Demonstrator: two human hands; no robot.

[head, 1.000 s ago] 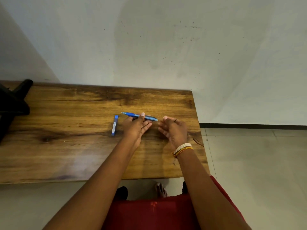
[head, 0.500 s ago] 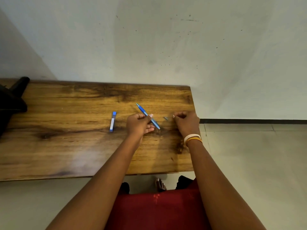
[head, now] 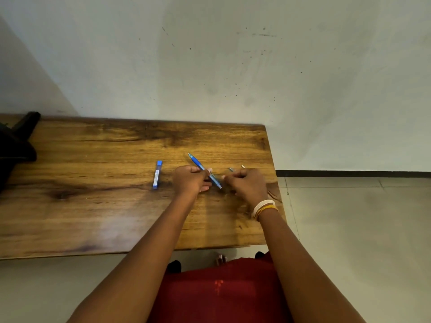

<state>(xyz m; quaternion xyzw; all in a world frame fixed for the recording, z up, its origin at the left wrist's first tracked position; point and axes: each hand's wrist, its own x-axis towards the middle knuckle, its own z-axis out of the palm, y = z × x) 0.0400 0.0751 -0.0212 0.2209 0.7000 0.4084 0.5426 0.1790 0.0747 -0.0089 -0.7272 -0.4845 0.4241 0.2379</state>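
Observation:
On the wooden table (head: 98, 206), my left hand (head: 190, 180) grips a blue mechanical pencil (head: 205, 170) around its middle. The pencil slants, its tip pointing up and left and its rear end down and right. My right hand (head: 247, 184) sits just right of that rear end with curled fingers, one fingertip close to the pencil. I see nothing between its fingers. A small blue-grey cap piece (head: 231, 169) and a tiny white piece (head: 242, 166) lie on the wood just beyond my right hand. A blue lead case (head: 157, 174) lies left of my left hand.
A black object (head: 16, 145) sits at the table's far left edge. The table's right edge (head: 271, 159) is close to my right hand, with tiled floor (head: 349, 229) beyond it. A pale wall (head: 210, 66) runs behind the table.
My left hand lifted the pencil from lying flat and turned it to a slant. My right hand set small pieces down on the wood, then drew back toward the pencil's rear end.

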